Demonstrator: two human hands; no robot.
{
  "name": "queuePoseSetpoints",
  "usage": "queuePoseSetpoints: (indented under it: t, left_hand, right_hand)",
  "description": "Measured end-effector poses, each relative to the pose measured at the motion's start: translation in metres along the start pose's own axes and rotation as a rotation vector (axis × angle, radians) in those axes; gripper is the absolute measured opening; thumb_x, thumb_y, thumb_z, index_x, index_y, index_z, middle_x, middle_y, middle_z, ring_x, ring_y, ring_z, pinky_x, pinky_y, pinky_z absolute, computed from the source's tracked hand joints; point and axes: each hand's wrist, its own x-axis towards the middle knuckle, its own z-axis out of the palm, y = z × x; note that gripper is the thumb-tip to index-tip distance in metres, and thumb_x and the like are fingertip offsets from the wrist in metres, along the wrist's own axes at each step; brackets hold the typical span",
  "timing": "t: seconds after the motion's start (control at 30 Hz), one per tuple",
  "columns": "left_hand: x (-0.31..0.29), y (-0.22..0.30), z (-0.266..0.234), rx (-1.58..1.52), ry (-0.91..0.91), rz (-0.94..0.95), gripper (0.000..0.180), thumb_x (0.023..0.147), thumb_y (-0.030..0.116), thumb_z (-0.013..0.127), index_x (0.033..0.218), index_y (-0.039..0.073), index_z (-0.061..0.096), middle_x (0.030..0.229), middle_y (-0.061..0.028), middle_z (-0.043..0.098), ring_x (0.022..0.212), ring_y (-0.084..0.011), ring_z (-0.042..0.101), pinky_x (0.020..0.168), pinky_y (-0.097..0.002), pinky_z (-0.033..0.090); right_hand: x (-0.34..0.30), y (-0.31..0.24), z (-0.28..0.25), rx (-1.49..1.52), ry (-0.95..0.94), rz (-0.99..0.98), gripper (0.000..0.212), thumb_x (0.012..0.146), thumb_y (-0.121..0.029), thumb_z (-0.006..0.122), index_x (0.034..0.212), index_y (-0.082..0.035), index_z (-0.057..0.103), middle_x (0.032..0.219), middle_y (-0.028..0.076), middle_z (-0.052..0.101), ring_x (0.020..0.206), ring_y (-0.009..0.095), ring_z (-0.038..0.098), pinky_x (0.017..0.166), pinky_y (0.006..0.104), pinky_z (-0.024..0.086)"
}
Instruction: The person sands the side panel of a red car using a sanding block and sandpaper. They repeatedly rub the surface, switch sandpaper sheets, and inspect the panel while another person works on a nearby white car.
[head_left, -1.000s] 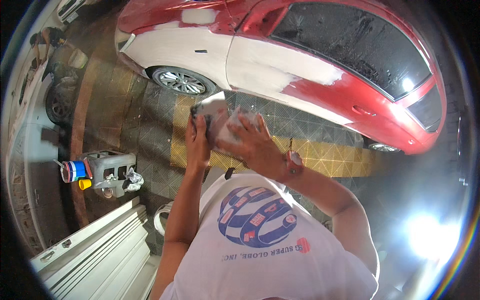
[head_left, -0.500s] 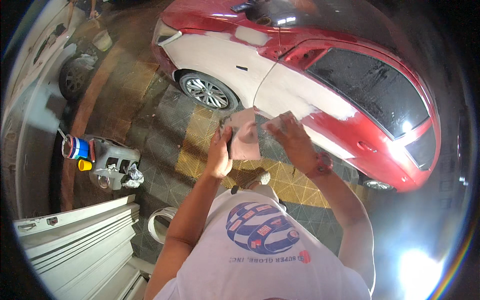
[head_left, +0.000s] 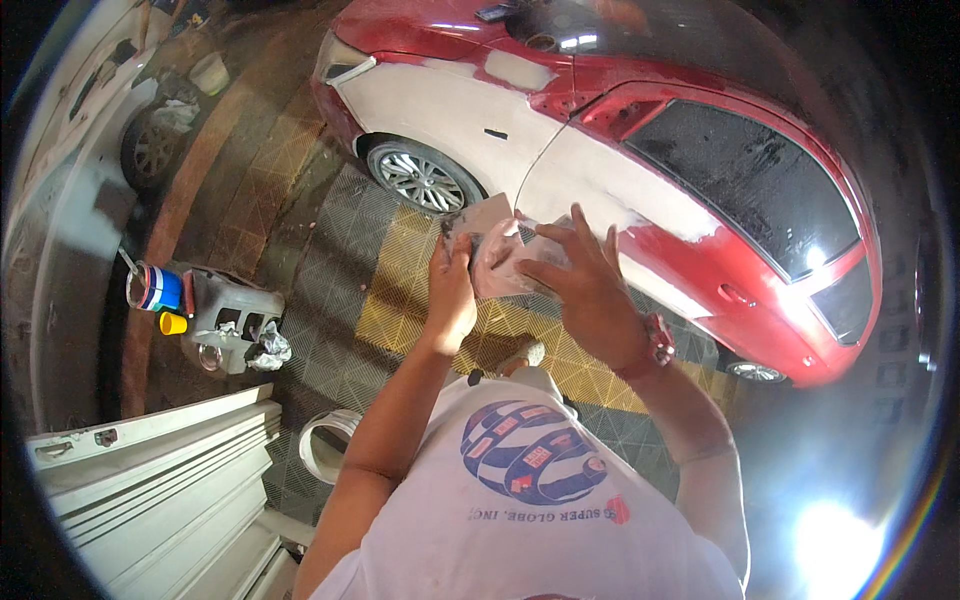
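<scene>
Head view, sanding sheet (head_left: 492,250) between left hand (head_left: 450,295), right hand (head_left: 585,285)

A flat, matt, pale grey-pink sheet of paper-like abrasive (head_left: 492,250) sits in the grip. Beyond it, the glossy red metal car (head_left: 700,190) carries dull, chalky off-white filler patches (head_left: 450,110). Beneath lie ribbed plastic floor tiles (head_left: 400,300), yellow and grey.

I see 1 round can (head_left: 153,288) with blue, white, red label bands, left on floor, stick poking from top. Small yellow cup (head_left: 173,323) just below it. White plastic jug (head_left: 232,312) lying just right of can. No signs, no screens.
</scene>
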Motion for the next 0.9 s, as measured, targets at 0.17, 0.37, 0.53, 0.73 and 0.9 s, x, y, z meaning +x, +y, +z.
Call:
queuePoseSetpoints:
  t: [0.17,0.37,0.53,0.73,0.9]
  left_hand:
    - [-0.001,0.013,0.005,-0.193,-0.091,-0.002,0.040,0.111,0.024,0.050,0.144,0.002,0.047,0.127,-0.0118,0.063,0.112,-0.0210,0.066,0.097,-0.0356,0.056]
    - [-0.012,0.034,0.000,0.333,-0.271,-0.141,0.048,0.112,0.033,0.047,0.144,-0.002,0.048,0.132,-0.0124,0.063,0.118,-0.0167,0.060,0.101,-0.0303,0.049]
    - [-0.019,0.039,0.013,0.403,-0.227,0.002,0.051,0.113,0.036,0.045,0.144,-0.003,0.049,0.132,-0.0138,0.063,0.117,-0.0184,0.060,0.101,-0.0305,0.048]
    - [0.016,0.006,-0.045,-0.001,0.145,0.107,0.048,0.111,0.032,0.048,0.146,-0.001,0.046,0.136,-0.0149,0.060,0.119,-0.0233,0.062,0.104,-0.0372,0.051]
    - [0.004,0.031,-0.031,-0.046,0.087,-0.079,0.045,0.109,0.028,0.054,0.145,0.001,0.046,0.133,-0.0140,0.062,0.119,-0.0245,0.064,0.104,-0.0387,0.052]
  right_hand:
    - [-0.029,0.019,0.047,0.152,0.030,0.083,0.060,0.089,0.000,0.059,0.146,-0.015,0.050,0.136,0.018,0.049,0.135,0.041,0.049,0.112,0.0476,0.047]
    - [-0.005,0.030,0.007,-0.206,0.199,0.219,0.074,0.084,0.012,0.050,0.149,-0.022,0.054,0.146,0.011,0.054,0.135,0.038,0.054,0.111,0.0525,0.047]
    - [-0.002,-0.003,0.041,-0.276,0.113,0.028,0.064,0.086,0.005,0.055,0.137,-0.032,0.066,0.144,0.008,0.057,0.146,0.037,0.043,0.120,0.0712,0.020]
    - [-0.026,-0.010,0.034,-0.342,-0.137,-0.099,0.048,0.091,-0.010,0.064,0.133,-0.034,0.066,0.145,0.007,0.056,0.147,0.041,0.041,0.119,0.0761,0.018]
    - [-0.016,-0.040,0.017,0.086,0.075,-0.218,0.060,0.087,-0.005,0.064,0.143,-0.028,0.057,0.155,0.015,0.040,0.145,0.043,0.043,0.112,0.0600,0.045]
